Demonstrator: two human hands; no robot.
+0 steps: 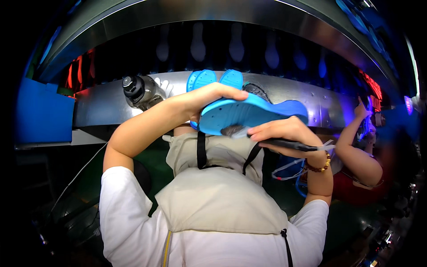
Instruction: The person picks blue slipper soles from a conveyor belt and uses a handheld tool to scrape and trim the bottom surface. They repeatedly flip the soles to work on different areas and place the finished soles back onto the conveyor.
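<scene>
A bright blue shoe sole (253,113) is held up in front of my chest, tilted so that its broad face shows. My left hand (213,100) grips its left end, thumb over the upper edge and the other fingers mostly hidden behind it. At the sole's lower edge is the dark, blurred head of a brush (284,143). The brush has a black handle, and the fingers of my right hand (287,133) are closed round it. Just beyond the held sole, more blue soles (232,78) rest on the metal ledge (102,104), beside a dark shoe-like piece (258,91).
A dark bottle (138,91) and a white glove (164,86) lie on the ledge at left. Behind runs a dark channel with several dim soles (198,42). A blue box (44,111) stands far left. Another person's arm (356,147) reaches in at right.
</scene>
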